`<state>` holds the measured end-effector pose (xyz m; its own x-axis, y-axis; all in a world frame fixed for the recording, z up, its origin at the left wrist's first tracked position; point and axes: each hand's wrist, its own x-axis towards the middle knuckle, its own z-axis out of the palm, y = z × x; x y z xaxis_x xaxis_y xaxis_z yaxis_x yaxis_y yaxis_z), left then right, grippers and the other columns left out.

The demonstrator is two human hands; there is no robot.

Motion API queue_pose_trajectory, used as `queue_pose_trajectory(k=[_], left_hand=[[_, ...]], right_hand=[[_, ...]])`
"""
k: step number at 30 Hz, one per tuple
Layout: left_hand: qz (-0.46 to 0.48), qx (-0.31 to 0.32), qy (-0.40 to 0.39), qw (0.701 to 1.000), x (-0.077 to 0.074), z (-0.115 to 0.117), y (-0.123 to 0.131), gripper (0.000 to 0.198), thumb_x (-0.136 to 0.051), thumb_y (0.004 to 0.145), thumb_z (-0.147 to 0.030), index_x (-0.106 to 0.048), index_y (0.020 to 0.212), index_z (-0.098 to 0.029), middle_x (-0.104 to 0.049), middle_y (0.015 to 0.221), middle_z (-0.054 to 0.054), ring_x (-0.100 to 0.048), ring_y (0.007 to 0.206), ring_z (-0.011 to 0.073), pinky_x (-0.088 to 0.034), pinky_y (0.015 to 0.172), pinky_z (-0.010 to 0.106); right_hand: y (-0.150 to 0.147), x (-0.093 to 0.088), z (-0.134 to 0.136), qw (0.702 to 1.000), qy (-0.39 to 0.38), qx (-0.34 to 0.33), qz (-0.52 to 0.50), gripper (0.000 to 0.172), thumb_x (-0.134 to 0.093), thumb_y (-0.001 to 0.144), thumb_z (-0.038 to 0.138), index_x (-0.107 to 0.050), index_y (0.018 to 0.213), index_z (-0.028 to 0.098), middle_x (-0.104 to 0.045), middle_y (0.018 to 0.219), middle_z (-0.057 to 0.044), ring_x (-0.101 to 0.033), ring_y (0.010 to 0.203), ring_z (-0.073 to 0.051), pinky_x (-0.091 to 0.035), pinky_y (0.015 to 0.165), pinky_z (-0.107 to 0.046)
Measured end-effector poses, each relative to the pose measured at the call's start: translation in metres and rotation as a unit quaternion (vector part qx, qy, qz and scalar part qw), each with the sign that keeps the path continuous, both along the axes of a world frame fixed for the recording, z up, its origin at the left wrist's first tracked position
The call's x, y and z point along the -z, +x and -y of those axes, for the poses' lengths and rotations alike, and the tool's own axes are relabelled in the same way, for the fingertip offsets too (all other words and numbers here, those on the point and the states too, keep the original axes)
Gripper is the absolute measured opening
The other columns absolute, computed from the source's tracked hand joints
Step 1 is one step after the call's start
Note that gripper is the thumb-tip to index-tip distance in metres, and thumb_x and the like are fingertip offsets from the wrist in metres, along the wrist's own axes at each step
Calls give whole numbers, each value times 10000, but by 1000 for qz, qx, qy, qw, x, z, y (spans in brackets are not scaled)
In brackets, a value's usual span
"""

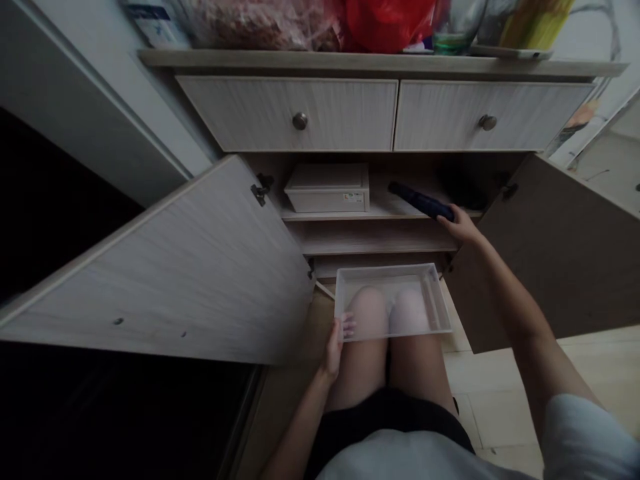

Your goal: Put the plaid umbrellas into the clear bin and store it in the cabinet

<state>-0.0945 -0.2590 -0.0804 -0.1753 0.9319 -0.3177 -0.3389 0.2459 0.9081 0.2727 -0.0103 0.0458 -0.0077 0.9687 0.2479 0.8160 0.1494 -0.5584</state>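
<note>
Two hands, two jobs: my right hand [461, 227] is closed around the near end of what looks like a folded dark blue umbrella [417, 199], which lies slantwise on the upper shelf [370, 215] inside the cupboard. My left hand [336, 340] pinches the near left corner of a clear plastic tray [390, 271], fingers curled over the rim, steadying it on my knees just in front of the lower shelves. As I judge it, this is early going: both cupboard doors [190, 267] stand wide open and the tray has nothing in it that I can see, while the umbrella is still on its shelf, gripped but not lifted clear. Left of the umbrella on the same shelf sits a white lidded box [327, 187] with a small label [353, 197] on its front, too small and dim to read. Above are two shut drawers [300, 113] with round knobs, and bags [385, 23] crowd the top.
</note>
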Motion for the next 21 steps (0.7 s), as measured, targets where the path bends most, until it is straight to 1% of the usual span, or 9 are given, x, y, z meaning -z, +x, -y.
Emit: queue_pose_trajectory(k=[2,4,5,7,9,11,14,18,21], left_hand=[[3,-2,-1,1000,-1,0,1,558,-555,874,-625,-740,1035,-124,-723,910,115,-622,845,228,-468,833,356],[3,-5,-1,1000,-1,0,2,547,-564,863,-624,-738,1021,-130,-715,922,114,-614,842,223,-459,825,349],[5,-6,-2,1000,-2,0,3,549,-570,854,-630,-737,1014,-132,-713,939,117,-610,843,222,-456,822,348],[12,-9,1,1000,-2,0,5,561,-587,831,-644,-731,1012,-134,-711,1009,130,-608,857,226,-451,816,351],[22,-15,3,1000,-2,0,7,559,-605,817,-643,-721,1024,-137,-703,1075,141,-612,879,235,-448,809,354],[29,-28,4,999,-3,0,9,531,-609,825,-621,-711,1039,-146,-700,1086,136,-616,884,237,-446,796,349],[31,-37,-5,999,-3,0,10,488,-596,852,-585,-709,1053,-155,-706,1027,120,-614,847,223,-448,769,333],[29,-27,-5,999,-4,0,8,491,-592,874,-561,-709,1104,-143,-718,1051,131,-627,851,214,-459,768,321],[24,-16,-6,1000,-5,1,5,479,-585,891,-538,-713,1127,-141,-729,1084,131,-642,843,208,-478,776,322]], right_hand=[[7,-9,42,991,-6,-128,-44,539,-560,904,485,-549,1319,141,-666,1177,-138,-634,1066,-291,-520,928,-416],[8,-20,86,971,-32,-233,-47,564,-589,887,541,-562,1317,177,-678,1151,-106,-654,1002,-275,-546,871,-401],[6,-25,106,960,-44,-273,-39,554,-591,892,541,-566,1319,189,-684,1137,-99,-660,975,-267,-552,849,-393],[-3,-33,139,943,-49,-330,-11,493,-584,919,491,-571,1315,197,-684,1137,-106,-661,969,-257,-553,846,-389],[-16,-34,159,931,-31,-363,25,422,-574,941,408,-575,1306,196,-675,1131,-121,-650,990,-256,-544,868,-399],[-29,-28,166,923,-6,-379,62,380,-571,941,335,-578,1293,190,-663,1099,-132,-635,990,-260,-537,870,-416],[-44,-10,160,921,28,-378,95,359,-571,930,283,-581,1270,168,-642,1055,-140,-614,959,-262,-534,837,-423],[-54,13,148,923,51,-361,127,365,-593,904,244,-575,1252,138,-631,1064,-150,-597,959,-264,-520,836,-412],[-60,22,144,923,46,-328,196,372,-643,868,223,-587,1215,100,-637,1070,-164,-597,990,-283,-500,878,-427]])
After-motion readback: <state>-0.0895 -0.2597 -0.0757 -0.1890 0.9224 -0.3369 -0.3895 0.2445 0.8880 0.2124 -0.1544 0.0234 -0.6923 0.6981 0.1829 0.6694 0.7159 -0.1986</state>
